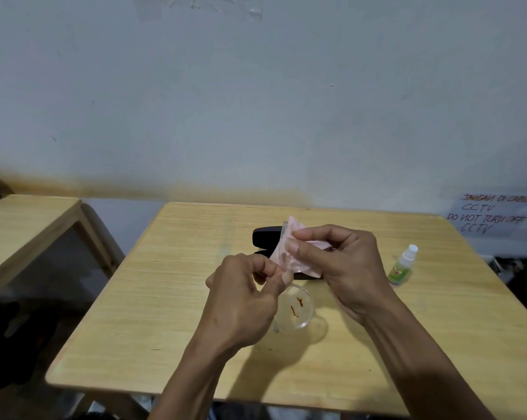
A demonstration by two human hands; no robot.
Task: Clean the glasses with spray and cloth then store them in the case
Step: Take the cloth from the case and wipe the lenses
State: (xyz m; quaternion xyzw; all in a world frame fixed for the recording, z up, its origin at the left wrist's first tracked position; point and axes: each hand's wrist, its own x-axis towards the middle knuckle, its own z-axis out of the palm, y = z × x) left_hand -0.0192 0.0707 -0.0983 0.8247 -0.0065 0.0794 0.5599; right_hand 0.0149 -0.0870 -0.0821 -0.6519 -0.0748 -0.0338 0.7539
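My left hand (pixel 244 298) pinches the clear-framed glasses (pixel 295 310) near the bridge, above the middle of the wooden table (pixel 153 313). One lens hangs below my hands. My right hand (pixel 338 265) pinches a pink cloth (pixel 283 253) folded over the upper lens, thumb on the near side. Behind my hands lies the black case (pixel 266 234), open and partly hidden. A small spray bottle (pixel 403 265) with a white cap and green label stands to the right of my right hand.
A second wooden table (pixel 22 225) stands to the left across a gap. A pale wall rises behind, with a handwritten paper sign (pixel 492 216) at the right. Dark objects lie on the floor at the left.
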